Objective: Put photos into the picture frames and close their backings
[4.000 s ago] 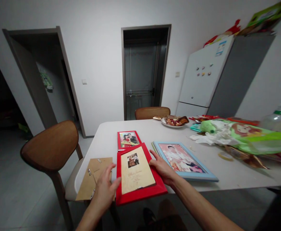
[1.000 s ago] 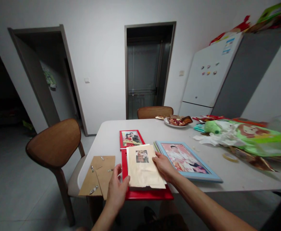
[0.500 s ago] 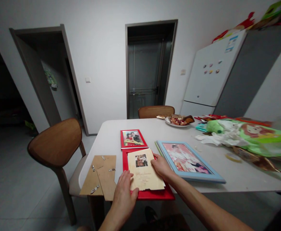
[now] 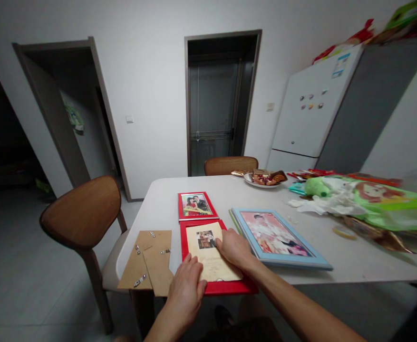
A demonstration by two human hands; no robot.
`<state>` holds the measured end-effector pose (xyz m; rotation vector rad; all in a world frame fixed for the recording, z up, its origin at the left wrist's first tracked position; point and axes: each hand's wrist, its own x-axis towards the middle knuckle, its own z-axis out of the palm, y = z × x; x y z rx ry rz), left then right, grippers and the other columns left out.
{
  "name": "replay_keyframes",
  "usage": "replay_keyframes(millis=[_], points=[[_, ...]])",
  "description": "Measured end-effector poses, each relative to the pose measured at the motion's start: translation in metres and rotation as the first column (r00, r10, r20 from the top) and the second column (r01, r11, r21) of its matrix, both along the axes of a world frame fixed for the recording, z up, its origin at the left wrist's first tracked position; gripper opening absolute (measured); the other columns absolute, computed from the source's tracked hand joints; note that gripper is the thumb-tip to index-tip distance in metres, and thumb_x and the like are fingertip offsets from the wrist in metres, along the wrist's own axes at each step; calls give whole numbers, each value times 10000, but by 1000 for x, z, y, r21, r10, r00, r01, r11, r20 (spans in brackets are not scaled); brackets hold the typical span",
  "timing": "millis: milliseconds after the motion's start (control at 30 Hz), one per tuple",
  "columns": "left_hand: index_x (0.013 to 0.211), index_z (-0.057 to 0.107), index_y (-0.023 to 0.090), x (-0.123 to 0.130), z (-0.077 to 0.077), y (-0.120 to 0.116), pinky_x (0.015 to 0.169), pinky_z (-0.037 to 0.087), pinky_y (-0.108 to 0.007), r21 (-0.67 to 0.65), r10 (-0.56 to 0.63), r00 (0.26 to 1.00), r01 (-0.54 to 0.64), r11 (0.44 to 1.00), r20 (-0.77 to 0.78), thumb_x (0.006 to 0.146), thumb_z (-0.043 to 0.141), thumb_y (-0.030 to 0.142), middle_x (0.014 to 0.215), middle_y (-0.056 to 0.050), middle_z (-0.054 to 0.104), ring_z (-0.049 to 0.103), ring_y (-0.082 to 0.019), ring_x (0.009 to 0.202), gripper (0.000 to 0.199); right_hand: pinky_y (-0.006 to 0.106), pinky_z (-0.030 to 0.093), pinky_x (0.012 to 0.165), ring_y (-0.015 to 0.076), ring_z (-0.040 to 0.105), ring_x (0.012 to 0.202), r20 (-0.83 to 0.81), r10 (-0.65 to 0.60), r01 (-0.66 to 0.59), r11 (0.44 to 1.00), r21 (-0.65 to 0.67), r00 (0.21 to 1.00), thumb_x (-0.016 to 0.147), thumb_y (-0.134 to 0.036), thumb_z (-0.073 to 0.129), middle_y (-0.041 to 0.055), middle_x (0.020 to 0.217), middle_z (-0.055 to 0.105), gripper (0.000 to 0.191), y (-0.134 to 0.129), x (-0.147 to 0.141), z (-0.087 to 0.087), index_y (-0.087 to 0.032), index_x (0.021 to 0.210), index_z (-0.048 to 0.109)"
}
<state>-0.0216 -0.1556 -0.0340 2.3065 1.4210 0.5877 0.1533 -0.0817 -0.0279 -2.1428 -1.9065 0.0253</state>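
Note:
A cream printed sheet (image 4: 211,263) with a small photo lies over a red frame (image 4: 229,288) at the table's near edge. My left hand (image 4: 187,282) rests at the sheet's lower left, its fingers stretched out over the edge. At the sheet's right edge is my right hand (image 4: 234,248), its fingers curled with the thumb on the paper. Beyond them lies a smaller red frame (image 4: 196,205) with a couple's photo. Brown backing boards (image 4: 146,261) with metal clips lie to the left. A light blue frame (image 4: 279,237) with a pink picture rests on the right.
The white table (image 4: 158,199) also bears a plate of food (image 4: 265,178), a green plastic bag (image 4: 383,204), crumpled white tissue (image 4: 327,203) and a tape roll (image 4: 344,232). Wooden chairs stand at the left (image 4: 83,209) and far side (image 4: 231,166).
The cream sheet has shifted slightly left on the red frame. My right hand has moved left with it, its fingers now more curled. My left hand has barely moved.

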Motion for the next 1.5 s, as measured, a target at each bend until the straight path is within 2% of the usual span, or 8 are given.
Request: replay_keyframes(millis=[200,333,500,667,900,1067,1267,1500], points=[[1143,468,97,-3,8,-4,1004,255,-383,-18,4,1000,-4,1000,23,753,400,190,1272,-131,407,303,-220,1209,407,295,382,618,228,563,782,63,33,-33,999,-5,997,752,-322,406,141,910,565,302,-1,0,1,-114,907,561],[1222,374,143,-47,13,-5,1020,208,-386,-22,62,998,-62,998,18,659,513,204,1339,-103,304,240,-211,1238,584,281,383,659,200,536,817,-61,212,-206,975,81,975,784,-337,371,113,929,559,317,-13,-14,8,-153,971,549],[1200,391,104,-120,-5,6,1006,202,-428,6,347,912,-354,935,-217,550,579,195,1324,-154,316,218,-267,1239,683,290,366,735,184,506,836,-189,533,-515,846,136,825,787,-396,367,88,907,570,354,-42,-77,16,-192,1002,561],[1073,500,136,-143,-26,16,975,296,-367,144,406,892,-383,912,-196,583,532,170,1229,-109,462,380,-238,1161,492,406,341,758,262,472,865,-165,578,-571,816,93,799,621,-509,530,117,916,548,488,-53,-132,12,-167,967,563],[1015,536,100,-142,-23,19,928,364,-344,176,405,900,-377,909,-161,577,570,169,1122,-133,549,481,-245,1068,444,395,356,774,264,431,929,-332,540,-545,834,86,773,531,-367,618,105,997,481,629,-45,-143,0,-191,1118,475],[998,537,147,-134,-6,13,869,421,-360,210,414,910,-398,893,-37,581,604,217,1046,-89,595,538,-239,988,428,350,363,810,229,412,962,-459,530,-515,840,170,713,536,-285,611,92,1023,451,605,-47,-134,13,-181,1118,479],[1027,517,183,-79,16,3,906,399,-384,310,272,959,-284,907,84,561,656,214,1123,-90,549,492,-236,1049,488,324,347,849,190,423,950,-439,588,-483,808,337,679,556,-176,550,59,994,460,467,-62,-72,41,-201,1022,531],[1020,519,191,-1,16,0,903,392,-418,154,67,996,-75,985,59,607,641,194,1156,-107,523,471,-250,1070,430,326,352,848,189,461,930,-402,448,-393,894,215,799,557,-130,473,61,954,505,401,-73,5,30,-189,944,562]])
